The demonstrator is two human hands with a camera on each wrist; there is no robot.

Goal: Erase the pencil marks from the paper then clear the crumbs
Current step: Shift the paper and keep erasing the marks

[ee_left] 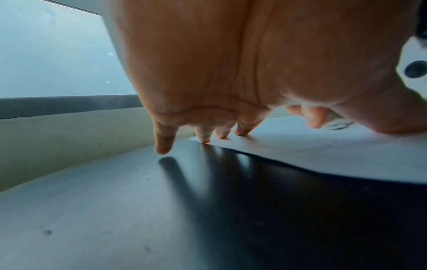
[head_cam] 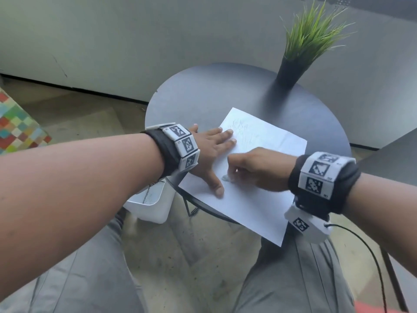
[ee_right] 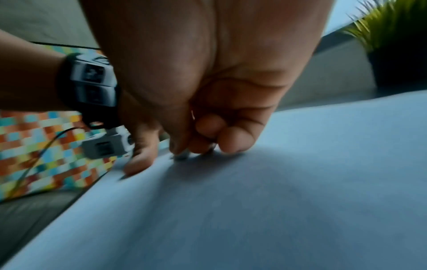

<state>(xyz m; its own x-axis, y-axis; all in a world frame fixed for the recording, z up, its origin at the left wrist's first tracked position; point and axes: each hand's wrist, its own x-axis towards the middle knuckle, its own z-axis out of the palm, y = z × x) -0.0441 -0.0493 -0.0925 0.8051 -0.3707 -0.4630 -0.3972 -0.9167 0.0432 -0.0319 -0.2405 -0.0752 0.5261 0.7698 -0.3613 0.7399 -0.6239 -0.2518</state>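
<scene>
A white sheet of paper lies on the round dark table, its near corner hanging over the edge. Faint pencil marks show near its far corner. My left hand lies flat with fingers spread, pressing the sheet's left edge; the little finger hovers over the bare table. My right hand curls its fingertips around a small grey eraser, mostly hidden, and holds it down on the paper next to the left thumb. The right wrist view shows the eraser blurred under the fingers.
A black pot with green grass stands at the table's far side. A white bin sits on the floor under the table's left edge. A colourful checked cushion lies at far left. My knees are below the table.
</scene>
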